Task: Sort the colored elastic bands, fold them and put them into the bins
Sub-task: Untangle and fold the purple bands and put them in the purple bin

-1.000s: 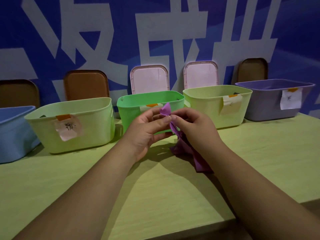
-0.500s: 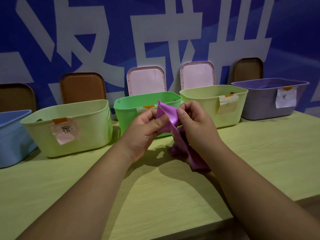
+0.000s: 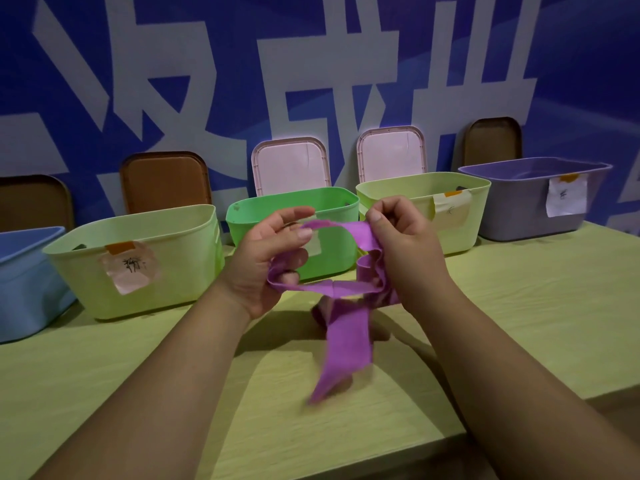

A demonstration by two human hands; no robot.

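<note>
Between the two hands, a little above the table (image 3: 526,306), hangs the purple elastic band (image 3: 346,337). Its upper part is stretched into an open loop from one hand to the other, and one flat end falls down from the middle and reaches the table top; this lower end looks blurred. The left hand (image 3: 266,258) pinches the top edge of the band between thumb and forefinger, while its lower fingers are hooked through the bottom of the loop. The right hand (image 3: 405,251) is closed with curled fingers round the bunched part of the band.

Just behind the hands stands a green bin (image 3: 339,251). To its left is a pale green bin (image 3: 180,271) with a paper label (image 3: 130,266) taped to its front, and further left a blue bin (image 3: 27,289), cut by the frame edge. To the right of the green one are a second pale green bin (image 3: 467,237) and a purple bin (image 3: 512,209), both labelled. Behind the bins, two pink lids (image 3: 291,168) and three brown lids (image 3: 164,181) lean upright against a blue wall (image 3: 588,81) with large grey characters.
</note>
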